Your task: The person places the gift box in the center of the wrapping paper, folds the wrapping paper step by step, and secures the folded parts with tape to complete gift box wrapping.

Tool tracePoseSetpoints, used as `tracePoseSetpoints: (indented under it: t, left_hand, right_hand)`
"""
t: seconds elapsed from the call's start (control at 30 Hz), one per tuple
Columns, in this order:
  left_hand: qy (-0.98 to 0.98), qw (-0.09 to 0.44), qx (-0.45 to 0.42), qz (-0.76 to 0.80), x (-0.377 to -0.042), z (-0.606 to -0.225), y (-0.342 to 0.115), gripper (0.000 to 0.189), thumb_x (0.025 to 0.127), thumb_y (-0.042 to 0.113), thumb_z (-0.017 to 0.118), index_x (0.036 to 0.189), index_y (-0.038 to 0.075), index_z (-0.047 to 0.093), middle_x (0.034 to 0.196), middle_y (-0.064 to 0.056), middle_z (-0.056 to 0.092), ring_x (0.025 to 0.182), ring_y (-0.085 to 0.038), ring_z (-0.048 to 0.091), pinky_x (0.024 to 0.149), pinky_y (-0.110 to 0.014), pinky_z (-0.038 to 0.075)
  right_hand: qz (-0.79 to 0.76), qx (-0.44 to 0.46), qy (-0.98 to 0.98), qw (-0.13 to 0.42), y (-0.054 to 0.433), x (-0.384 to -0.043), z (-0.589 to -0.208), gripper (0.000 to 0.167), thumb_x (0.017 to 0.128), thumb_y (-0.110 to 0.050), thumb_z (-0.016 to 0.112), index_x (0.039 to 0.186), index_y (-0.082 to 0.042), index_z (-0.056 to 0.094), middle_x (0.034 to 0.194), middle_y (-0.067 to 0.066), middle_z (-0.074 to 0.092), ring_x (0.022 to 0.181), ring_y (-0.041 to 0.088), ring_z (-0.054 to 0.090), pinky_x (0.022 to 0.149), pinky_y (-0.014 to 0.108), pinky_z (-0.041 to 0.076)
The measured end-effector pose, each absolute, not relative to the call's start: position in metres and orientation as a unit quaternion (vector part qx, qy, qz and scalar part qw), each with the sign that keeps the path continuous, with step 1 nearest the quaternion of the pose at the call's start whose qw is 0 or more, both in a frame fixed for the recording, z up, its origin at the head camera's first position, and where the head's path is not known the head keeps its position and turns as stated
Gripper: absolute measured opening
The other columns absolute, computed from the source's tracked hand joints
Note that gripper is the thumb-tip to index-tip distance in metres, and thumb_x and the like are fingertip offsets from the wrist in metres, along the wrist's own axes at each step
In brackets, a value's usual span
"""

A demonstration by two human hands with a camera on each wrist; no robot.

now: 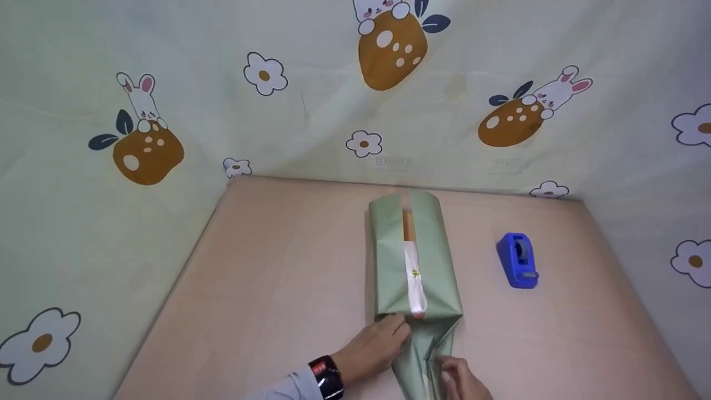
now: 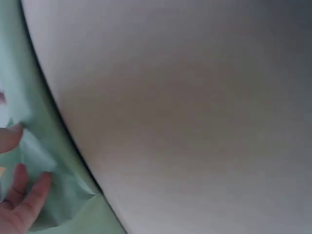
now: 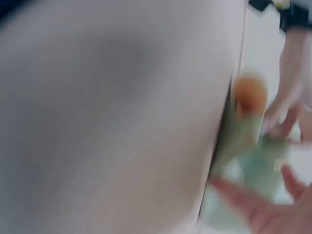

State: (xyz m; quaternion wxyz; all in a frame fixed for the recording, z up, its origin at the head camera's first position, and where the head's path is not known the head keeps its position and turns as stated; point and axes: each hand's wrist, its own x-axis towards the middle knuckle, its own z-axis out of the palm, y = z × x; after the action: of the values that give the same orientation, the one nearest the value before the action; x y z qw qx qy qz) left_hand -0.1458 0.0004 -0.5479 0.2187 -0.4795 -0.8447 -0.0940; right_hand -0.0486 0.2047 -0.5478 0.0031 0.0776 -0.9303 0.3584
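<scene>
A long parcel wrapped in green paper (image 1: 435,261) lies lengthwise on the table, with a brown surface and a white strip (image 1: 414,272) showing through the gap along its top. Loose green paper extends from its near end in creased folds. My left hand (image 1: 375,344) has its fingers bent at the parcel's near left corner and grips the fold there; the left wrist view shows its thumb and fingers (image 2: 34,195) against the creased paper. Beside the right edge of the loose paper is my right hand (image 1: 464,378). Its thumb and fingers (image 3: 239,197) look spread in the blurred right wrist view.
A blue tape dispenser (image 1: 517,261) stands on the tabletop (image 1: 289,266) to the right of the parcel. Pale cloth (image 1: 311,116) printed with rabbits and flowers borders the back and sides of the table. A dark watch (image 1: 326,378) sits on the left wrist.
</scene>
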Motion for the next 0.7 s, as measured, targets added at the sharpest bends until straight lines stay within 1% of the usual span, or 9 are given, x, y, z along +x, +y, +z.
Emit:
tracePoseSetpoints:
  t: [0.07, 0.1, 0.17, 0.23, 0.3, 0.43, 0.5, 0.6, 0.7]
  left_hand:
    - [-0.842, 0.214, -0.492, -0.065, -0.143, -0.547, -0.001, 0.016, 0.079, 0.012, 0.061, 0.092, 0.011, 0.053, 0.091, 0.001, 0.047, 0.081, -0.010, 0.048, 0.068, -0.018, 0.043]
    - [-0.840, 0.208, -0.499, -0.049, -0.142, -0.548, -0.003, 0.017, 0.078, 0.012, 0.060, 0.095, 0.011, 0.055, 0.092, 0.002, 0.049, 0.083, -0.011, 0.049, 0.069, -0.019, 0.043]
    - [-0.840, 0.187, -0.508, -0.034, -0.139, -0.547, -0.006, 0.027, 0.075, 0.014, 0.061, 0.102, 0.012, 0.057, 0.097, 0.001, 0.051, 0.089, -0.012, 0.050, 0.074, -0.021, 0.044]
    - [-0.841, 0.178, -0.510, -0.028, -0.138, -0.548, -0.008, 0.034, 0.074, 0.018, 0.064, 0.106, 0.013, 0.056, 0.102, 0.001, 0.052, 0.094, -0.013, 0.051, 0.077, -0.022, 0.044]
    - [-0.843, 0.181, -0.507, -0.026, -0.138, -0.549, -0.008, 0.034, 0.074, 0.022, 0.065, 0.106, 0.013, 0.056, 0.103, 0.001, 0.053, 0.095, -0.013, 0.052, 0.078, -0.023, 0.045]
    - [-0.847, 0.194, -0.495, -0.019, -0.140, -0.551, -0.008, 0.031, 0.077, 0.027, 0.067, 0.103, 0.014, 0.056, 0.102, 0.001, 0.055, 0.094, -0.013, 0.053, 0.078, -0.023, 0.046]
    - [-0.853, 0.194, -0.483, -0.017, -0.141, -0.552, -0.009, 0.030, 0.076, 0.026, 0.066, 0.101, 0.014, 0.055, 0.101, 0.001, 0.054, 0.093, -0.012, 0.052, 0.077, -0.023, 0.046]
    - [-0.867, 0.199, -0.455, -0.030, -0.143, -0.550, -0.012, 0.028, 0.074, 0.023, 0.067, 0.098, 0.013, 0.056, 0.097, 0.002, 0.054, 0.087, -0.012, 0.051, 0.074, -0.022, 0.045]
    - [-0.875, 0.214, -0.428, -0.077, -0.148, -0.541, -0.015, 0.022, 0.074, 0.017, 0.067, 0.094, 0.013, 0.059, 0.092, 0.003, 0.056, 0.081, -0.010, 0.052, 0.069, -0.020, 0.045]
  right_hand:
    - [0.307, 0.156, -0.939, -0.018, 0.223, -0.056, -0.545, 0.038, 0.087, -0.028, 0.062, 0.114, -0.005, 0.048, 0.124, 0.017, 0.050, 0.103, 0.030, 0.059, 0.079, 0.036, 0.054]
    - [0.265, 0.203, -0.943, -0.012, 0.231, -0.060, -0.546, 0.038, 0.086, -0.027, 0.064, 0.114, -0.006, 0.050, 0.127, 0.015, 0.049, 0.106, 0.030, 0.056, 0.081, 0.038, 0.053]
    - [0.206, 0.275, -0.939, 0.014, 0.241, -0.068, -0.551, 0.048, 0.077, -0.028, 0.072, 0.114, -0.006, 0.052, 0.131, 0.015, 0.043, 0.115, 0.034, 0.050, 0.087, 0.041, 0.050]
    - [0.159, 0.315, -0.934, 0.055, 0.243, -0.075, -0.556, 0.040, 0.079, -0.027, 0.070, 0.112, -0.010, 0.054, 0.130, 0.013, 0.044, 0.114, 0.031, 0.049, 0.086, 0.041, 0.050]
    - [0.132, 0.340, -0.926, 0.098, 0.242, -0.081, -0.559, 0.039, 0.075, -0.033, 0.074, 0.105, -0.015, 0.056, 0.125, 0.011, 0.047, 0.109, 0.026, 0.051, 0.082, 0.038, 0.051]
    - [0.107, 0.393, -0.896, 0.176, 0.239, -0.091, -0.555, 0.026, 0.071, -0.027, 0.076, 0.092, -0.021, 0.061, 0.112, 0.004, 0.058, 0.100, 0.021, 0.055, 0.079, 0.033, 0.049]
    - [0.126, 0.407, -0.885, 0.188, 0.239, -0.094, -0.549, 0.020, 0.074, -0.021, 0.075, 0.089, -0.021, 0.063, 0.109, 0.000, 0.062, 0.099, 0.020, 0.057, 0.082, 0.029, 0.049]
    - [0.194, 0.387, -0.881, 0.190, 0.238, -0.097, -0.537, 0.018, 0.080, -0.013, 0.070, 0.096, -0.016, 0.063, 0.106, -0.002, 0.066, 0.096, 0.017, 0.063, 0.084, 0.020, 0.048]
    - [0.258, 0.346, -0.877, 0.210, 0.234, -0.102, -0.526, 0.024, 0.078, 0.000, 0.069, 0.098, -0.009, 0.059, 0.094, -0.002, 0.067, 0.083, 0.011, 0.065, 0.074, 0.011, 0.047]
